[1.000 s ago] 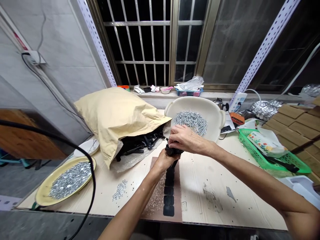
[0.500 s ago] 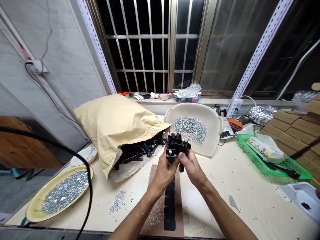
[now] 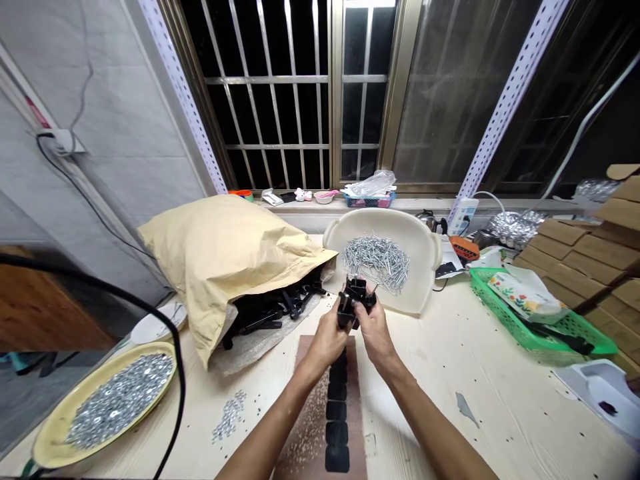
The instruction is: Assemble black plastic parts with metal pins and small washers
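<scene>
Both my hands are closed around a cluster of black plastic parts (image 3: 356, 293), held up over the table just in front of the white tray. My left hand (image 3: 329, 337) grips the cluster from the left and below. On its right side my right hand (image 3: 375, 328) presses, thumb over the front. A thin metal screw sticks out at the cluster's right. Beneath my forearms lies a brown board (image 3: 306, 427) with a row of black square pads (image 3: 337, 433). The white tray (image 3: 423, 267) holds a heap of long silver screws (image 3: 376, 259).
A large paper sack (image 3: 225, 247) lies open at left, black parts (image 3: 265, 317) spilling from it. A yellow dish (image 3: 45, 440) of metal washers (image 3: 120, 400) stands front left, near small loose nuts (image 3: 229, 415). Right are a green basket (image 3: 530, 337) and stacked cardboard boxes (image 3: 565, 250). A black cable (image 3: 181, 373) crosses the left foreground.
The black cluster has turned and tilted in my hands, still held by both. The whole view has shifted slightly.
</scene>
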`<move>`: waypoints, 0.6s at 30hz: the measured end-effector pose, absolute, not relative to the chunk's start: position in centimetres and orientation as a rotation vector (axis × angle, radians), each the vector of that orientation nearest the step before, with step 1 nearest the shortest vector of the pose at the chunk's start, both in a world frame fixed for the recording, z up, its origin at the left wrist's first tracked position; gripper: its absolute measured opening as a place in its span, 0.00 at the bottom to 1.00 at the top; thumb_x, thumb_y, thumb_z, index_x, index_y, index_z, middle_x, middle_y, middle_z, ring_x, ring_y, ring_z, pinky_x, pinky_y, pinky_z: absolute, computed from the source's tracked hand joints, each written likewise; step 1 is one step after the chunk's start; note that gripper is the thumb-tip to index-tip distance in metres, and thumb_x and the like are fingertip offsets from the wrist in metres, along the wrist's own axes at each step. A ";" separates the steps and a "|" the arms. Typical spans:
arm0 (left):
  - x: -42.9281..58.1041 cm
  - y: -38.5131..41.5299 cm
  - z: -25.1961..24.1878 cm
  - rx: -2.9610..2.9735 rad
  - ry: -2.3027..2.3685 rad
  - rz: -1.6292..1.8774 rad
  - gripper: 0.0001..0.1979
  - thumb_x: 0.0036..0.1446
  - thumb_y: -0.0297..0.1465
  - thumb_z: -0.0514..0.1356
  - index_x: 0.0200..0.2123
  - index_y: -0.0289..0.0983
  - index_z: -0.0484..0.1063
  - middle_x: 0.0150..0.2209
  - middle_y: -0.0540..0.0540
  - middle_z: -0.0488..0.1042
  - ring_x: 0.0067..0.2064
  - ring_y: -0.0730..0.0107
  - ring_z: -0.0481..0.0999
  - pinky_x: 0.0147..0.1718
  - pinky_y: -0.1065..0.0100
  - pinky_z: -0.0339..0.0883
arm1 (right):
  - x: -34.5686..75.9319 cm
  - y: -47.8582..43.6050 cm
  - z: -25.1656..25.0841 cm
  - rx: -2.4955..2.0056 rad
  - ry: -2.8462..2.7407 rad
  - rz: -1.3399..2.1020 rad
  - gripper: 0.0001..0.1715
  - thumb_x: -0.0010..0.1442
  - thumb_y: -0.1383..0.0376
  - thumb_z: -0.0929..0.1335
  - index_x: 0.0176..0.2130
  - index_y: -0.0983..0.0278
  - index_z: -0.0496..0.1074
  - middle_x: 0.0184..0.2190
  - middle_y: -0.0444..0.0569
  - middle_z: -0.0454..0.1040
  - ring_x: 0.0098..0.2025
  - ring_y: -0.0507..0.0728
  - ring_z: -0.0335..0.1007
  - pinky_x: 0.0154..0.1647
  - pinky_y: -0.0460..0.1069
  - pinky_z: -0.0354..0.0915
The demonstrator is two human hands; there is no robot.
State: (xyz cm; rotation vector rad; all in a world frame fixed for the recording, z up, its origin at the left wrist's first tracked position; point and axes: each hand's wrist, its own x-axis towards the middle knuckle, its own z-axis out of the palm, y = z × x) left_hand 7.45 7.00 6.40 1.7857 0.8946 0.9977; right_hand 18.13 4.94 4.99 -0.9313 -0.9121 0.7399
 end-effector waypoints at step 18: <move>9.9 7.3 5.9 1.208 0.787 1.224 0.22 0.51 0.41 0.63 0.46 0.35 0.73 0.51 0.40 0.74 0.56 0.61 0.68 0.55 0.63 0.60 | 18.0 4.9 2.4 -1.163 -1.082 0.598 0.18 0.55 0.61 0.67 0.46 0.64 0.71 0.41 0.51 0.75 0.43 0.58 0.70 0.47 0.52 0.65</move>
